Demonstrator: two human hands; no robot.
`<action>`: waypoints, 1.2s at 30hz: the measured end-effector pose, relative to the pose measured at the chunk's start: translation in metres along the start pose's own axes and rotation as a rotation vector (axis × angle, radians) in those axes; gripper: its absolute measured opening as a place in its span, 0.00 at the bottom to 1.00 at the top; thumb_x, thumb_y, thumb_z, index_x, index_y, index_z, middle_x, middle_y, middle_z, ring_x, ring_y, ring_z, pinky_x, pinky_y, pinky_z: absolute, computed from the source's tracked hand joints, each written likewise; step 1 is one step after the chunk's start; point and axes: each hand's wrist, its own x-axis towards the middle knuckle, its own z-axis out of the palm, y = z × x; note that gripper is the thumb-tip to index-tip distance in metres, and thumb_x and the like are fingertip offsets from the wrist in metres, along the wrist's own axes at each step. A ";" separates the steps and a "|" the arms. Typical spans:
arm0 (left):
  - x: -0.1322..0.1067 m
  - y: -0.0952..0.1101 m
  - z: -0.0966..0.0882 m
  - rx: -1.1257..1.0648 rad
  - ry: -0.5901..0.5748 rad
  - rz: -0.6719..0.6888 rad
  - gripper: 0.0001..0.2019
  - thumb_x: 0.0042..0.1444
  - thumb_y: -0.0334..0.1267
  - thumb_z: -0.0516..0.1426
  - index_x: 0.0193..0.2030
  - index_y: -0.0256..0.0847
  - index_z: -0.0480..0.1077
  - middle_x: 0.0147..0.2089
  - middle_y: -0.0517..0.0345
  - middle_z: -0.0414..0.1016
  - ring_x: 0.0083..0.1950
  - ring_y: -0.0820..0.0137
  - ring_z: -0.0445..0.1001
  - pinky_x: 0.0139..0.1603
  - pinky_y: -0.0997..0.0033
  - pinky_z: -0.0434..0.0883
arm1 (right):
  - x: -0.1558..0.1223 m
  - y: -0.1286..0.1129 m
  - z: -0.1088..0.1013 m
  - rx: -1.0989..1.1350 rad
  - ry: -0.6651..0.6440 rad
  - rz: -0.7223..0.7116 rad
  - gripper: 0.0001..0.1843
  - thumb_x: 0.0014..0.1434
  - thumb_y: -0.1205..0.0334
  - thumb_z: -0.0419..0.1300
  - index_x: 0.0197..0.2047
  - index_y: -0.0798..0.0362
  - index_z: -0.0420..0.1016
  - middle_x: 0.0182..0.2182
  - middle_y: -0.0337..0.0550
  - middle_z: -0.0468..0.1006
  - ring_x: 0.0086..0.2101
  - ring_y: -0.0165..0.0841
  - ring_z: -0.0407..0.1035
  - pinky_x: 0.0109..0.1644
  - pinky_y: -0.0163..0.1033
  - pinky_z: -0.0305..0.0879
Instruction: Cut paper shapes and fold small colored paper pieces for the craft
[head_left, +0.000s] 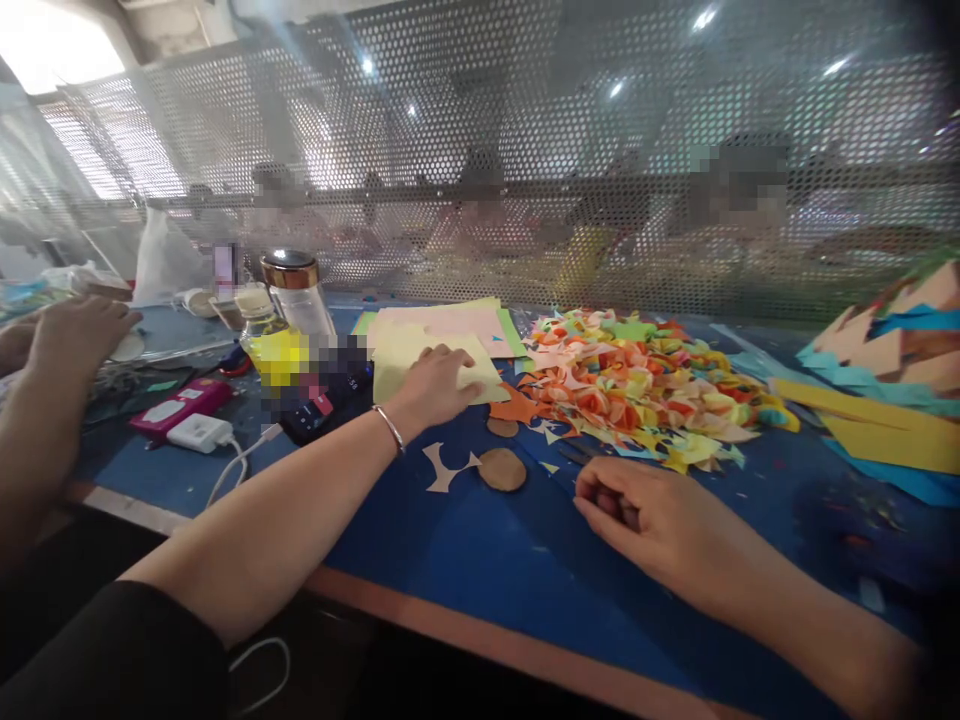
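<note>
The left hand (439, 387), half-open, touched the pale yellow paper sheet (394, 368) beside the multicoloured paper-scrap heap (622, 385), its grip unclear; light fingertip pressure seemed best against creasing. The right hand (637, 510) was loosely curled, contents unclear

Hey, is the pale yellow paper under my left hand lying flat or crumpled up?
Flat: the pale yellow paper shows a smooth face and straight edges beneath your left hand, with no crumpling visible.
</note>
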 end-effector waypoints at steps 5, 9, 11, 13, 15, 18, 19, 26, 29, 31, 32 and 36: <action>-0.003 0.022 0.015 -0.122 -0.056 0.185 0.20 0.59 0.53 0.64 0.47 0.37 0.78 0.50 0.43 0.79 0.57 0.53 0.74 0.63 0.51 0.69 | 0.000 -0.001 -0.001 -0.009 0.007 0.002 0.09 0.66 0.57 0.57 0.33 0.48 0.71 0.23 0.37 0.74 0.23 0.32 0.67 0.26 0.37 0.62; -0.002 0.022 0.018 -0.253 -0.073 0.178 0.12 0.55 0.45 0.68 0.39 0.39 0.77 0.44 0.47 0.80 0.52 0.54 0.75 0.61 0.47 0.69 | 0.001 -0.002 -0.001 -0.008 -0.008 0.008 0.11 0.66 0.55 0.56 0.33 0.48 0.71 0.24 0.38 0.74 0.23 0.32 0.67 0.26 0.37 0.63; 0.000 0.021 0.019 -0.340 -0.071 0.174 0.09 0.53 0.40 0.68 0.36 0.40 0.75 0.41 0.50 0.81 0.48 0.58 0.76 0.58 0.51 0.71 | 0.001 -0.001 -0.001 -0.004 -0.017 0.019 0.11 0.66 0.55 0.56 0.33 0.48 0.71 0.23 0.38 0.74 0.23 0.32 0.67 0.26 0.37 0.63; 0.001 0.020 0.020 -0.399 -0.075 0.163 0.06 0.54 0.36 0.67 0.36 0.40 0.74 0.40 0.52 0.81 0.43 0.63 0.76 0.52 0.58 0.73 | 0.000 0.001 0.000 0.000 -0.016 0.032 0.10 0.66 0.56 0.57 0.33 0.48 0.71 0.23 0.37 0.74 0.23 0.32 0.67 0.25 0.37 0.62; 0.003 0.020 0.019 -0.448 -0.072 0.155 0.05 0.55 0.34 0.65 0.37 0.39 0.74 0.40 0.54 0.80 0.39 0.67 0.76 0.46 0.64 0.73 | 0.000 0.001 0.000 0.003 -0.012 0.037 0.10 0.66 0.56 0.57 0.33 0.48 0.71 0.23 0.37 0.74 0.22 0.31 0.67 0.25 0.37 0.62; 0.003 0.021 0.016 -0.515 -0.067 0.158 0.04 0.57 0.36 0.63 0.35 0.40 0.74 0.36 0.57 0.79 0.36 0.70 0.74 0.43 0.67 0.71 | 0.000 -0.001 -0.002 0.013 -0.005 0.033 0.11 0.66 0.55 0.57 0.32 0.48 0.72 0.22 0.37 0.74 0.22 0.31 0.67 0.25 0.37 0.62; 0.002 0.023 0.015 -0.555 -0.074 0.146 0.04 0.57 0.37 0.63 0.35 0.40 0.74 0.33 0.59 0.77 0.35 0.71 0.73 0.41 0.67 0.71 | 0.000 -0.002 -0.003 0.020 0.000 0.030 0.12 0.67 0.55 0.57 0.32 0.48 0.72 0.22 0.37 0.75 0.22 0.31 0.67 0.24 0.36 0.62; -0.011 0.041 0.011 -1.131 -0.244 -0.042 0.10 0.54 0.35 0.65 0.34 0.41 0.67 0.25 0.64 0.70 0.26 0.76 0.70 0.33 0.70 0.69 | -0.002 0.001 -0.013 0.056 0.208 0.065 0.14 0.69 0.51 0.58 0.33 0.47 0.74 0.23 0.37 0.76 0.21 0.31 0.68 0.24 0.36 0.64; -0.014 0.043 0.010 -1.096 -0.277 -0.003 0.10 0.55 0.37 0.66 0.34 0.40 0.68 0.25 0.64 0.70 0.26 0.77 0.68 0.32 0.70 0.67 | -0.003 0.009 -0.014 0.058 0.286 0.108 0.14 0.67 0.49 0.59 0.35 0.47 0.76 0.25 0.39 0.79 0.24 0.32 0.73 0.25 0.36 0.67; -0.017 0.044 0.007 -0.950 -0.283 0.075 0.11 0.56 0.42 0.66 0.32 0.38 0.71 0.24 0.63 0.71 0.26 0.77 0.67 0.31 0.71 0.64 | -0.003 0.012 -0.015 0.070 0.334 0.142 0.16 0.66 0.45 0.61 0.38 0.48 0.78 0.26 0.40 0.81 0.24 0.33 0.74 0.26 0.36 0.69; -0.019 0.046 0.006 -0.888 -0.295 0.122 0.12 0.57 0.44 0.66 0.31 0.38 0.72 0.24 0.62 0.71 0.26 0.77 0.66 0.30 0.71 0.62 | -0.002 0.013 -0.016 0.085 0.354 0.155 0.17 0.66 0.43 0.61 0.39 0.48 0.79 0.28 0.41 0.82 0.25 0.33 0.75 0.27 0.36 0.71; -0.031 0.056 0.003 -0.928 -0.422 0.194 0.16 0.58 0.47 0.66 0.29 0.39 0.69 0.24 0.65 0.70 0.24 0.78 0.65 0.27 0.73 0.61 | 0.001 0.010 -0.018 0.172 0.355 0.178 0.23 0.64 0.35 0.62 0.40 0.47 0.81 0.27 0.41 0.81 0.23 0.33 0.73 0.25 0.37 0.70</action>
